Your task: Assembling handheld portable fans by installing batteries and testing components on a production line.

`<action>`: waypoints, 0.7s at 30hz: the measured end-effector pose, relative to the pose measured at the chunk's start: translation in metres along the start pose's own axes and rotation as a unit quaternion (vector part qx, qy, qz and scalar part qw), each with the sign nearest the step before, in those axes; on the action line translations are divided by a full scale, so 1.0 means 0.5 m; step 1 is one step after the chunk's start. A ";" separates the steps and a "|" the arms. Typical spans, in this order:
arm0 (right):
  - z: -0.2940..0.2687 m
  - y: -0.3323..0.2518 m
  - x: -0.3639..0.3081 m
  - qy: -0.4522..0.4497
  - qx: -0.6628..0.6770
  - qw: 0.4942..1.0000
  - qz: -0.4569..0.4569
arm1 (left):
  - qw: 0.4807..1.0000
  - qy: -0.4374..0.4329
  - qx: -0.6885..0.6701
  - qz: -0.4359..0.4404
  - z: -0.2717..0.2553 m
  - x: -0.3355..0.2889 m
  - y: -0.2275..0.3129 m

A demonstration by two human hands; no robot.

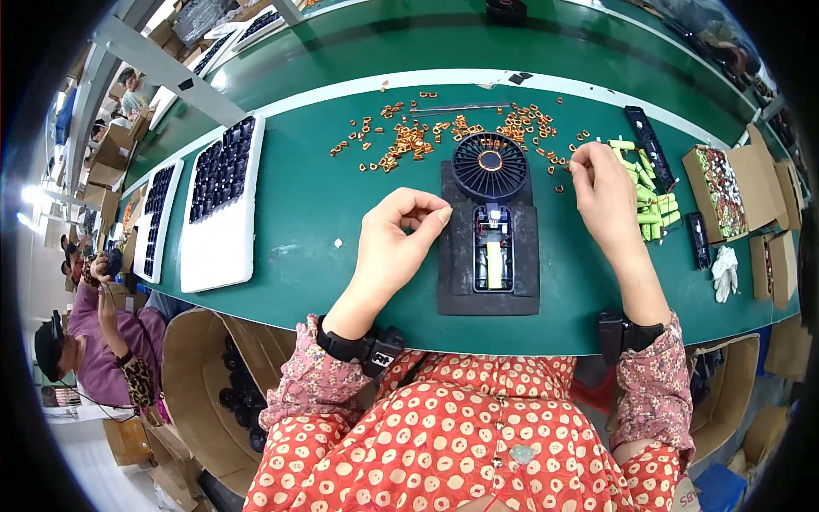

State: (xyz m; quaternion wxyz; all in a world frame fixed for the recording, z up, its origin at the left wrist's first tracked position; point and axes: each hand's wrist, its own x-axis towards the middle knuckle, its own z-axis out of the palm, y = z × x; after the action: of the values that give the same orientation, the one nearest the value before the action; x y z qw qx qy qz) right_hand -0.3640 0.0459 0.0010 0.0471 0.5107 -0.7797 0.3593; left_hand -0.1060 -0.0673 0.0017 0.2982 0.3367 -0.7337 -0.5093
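A black handheld fan [490,166] with a round grille lies on a dark foam pad [447,286]. Its handle is uncovered and shows a small circuit board, wires and a light green battery cell [494,266]. Beside the handle's left edge is my left hand [394,241], thumb and forefinger pressed together; whatever they hold is too small to make out. My right hand [604,189] is at the right end of the scattered orange-copper clips [409,141], its fingertips pinched. Anything between those fingertips is hidden.
Green battery cells [653,205] lie right of my right hand, next to a long black casing [648,147]. White trays of black parts [220,247] stand on the left. A metal rod [461,108] lies behind the clips. An open carton [725,192] and crumpled white glove [725,273] sit far right.
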 end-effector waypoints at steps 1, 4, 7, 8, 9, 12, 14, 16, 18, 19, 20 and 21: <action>-0.007 -0.006 -0.002 0.021 0.033 0.999 0.008 | 1.000 -0.003 0.013 0.017 0.002 -0.001 0.000; -0.020 -0.054 -0.026 -0.044 0.262 0.955 0.132 | 0.998 0.011 0.025 0.060 0.024 -0.004 0.004; -0.005 -0.085 -0.071 -0.150 0.385 0.887 0.206 | 0.999 0.006 0.034 0.037 0.035 -0.004 0.008; -0.002 -0.097 -0.080 -0.179 0.402 0.870 0.222 | 0.997 0.012 0.054 0.049 0.037 -0.004 0.005; -0.006 -0.107 -0.083 -0.182 0.376 0.884 0.209 | 0.997 0.011 0.056 0.046 0.039 -0.005 0.002; 0.004 -0.109 -0.099 -0.149 0.352 0.913 0.142 | 0.998 0.021 0.045 0.044 0.045 -0.008 0.002; 0.008 -0.117 -0.110 -0.126 0.329 0.929 0.112 | 0.997 0.015 0.055 0.052 0.050 -0.010 0.006; 0.006 -0.125 -0.112 -0.080 0.199 0.977 0.007 | 0.996 0.015 0.064 0.057 0.049 -0.010 0.006; 0.011 -0.123 -0.114 -0.072 0.167 0.983 -0.011 | 0.995 0.017 0.073 0.063 0.049 -0.010 0.005; 0.011 -0.121 -0.115 -0.075 0.157 0.985 -0.013 | 0.994 0.019 0.078 0.070 0.049 -0.012 0.004; 0.011 -0.119 -0.116 -0.078 0.145 0.986 -0.016 | 0.993 0.021 0.083 0.077 0.050 -0.013 0.004; 0.011 -0.118 -0.117 -0.078 0.145 0.986 -0.015 | 0.993 0.020 0.083 0.076 0.051 -0.013 0.003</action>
State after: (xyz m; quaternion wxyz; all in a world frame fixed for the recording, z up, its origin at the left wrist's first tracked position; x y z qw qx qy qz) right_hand -0.2860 0.0742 0.0015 -0.0831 0.5500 -0.7128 0.4273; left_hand -0.1225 -0.0479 -0.0052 0.3217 0.3138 -0.7909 -0.4154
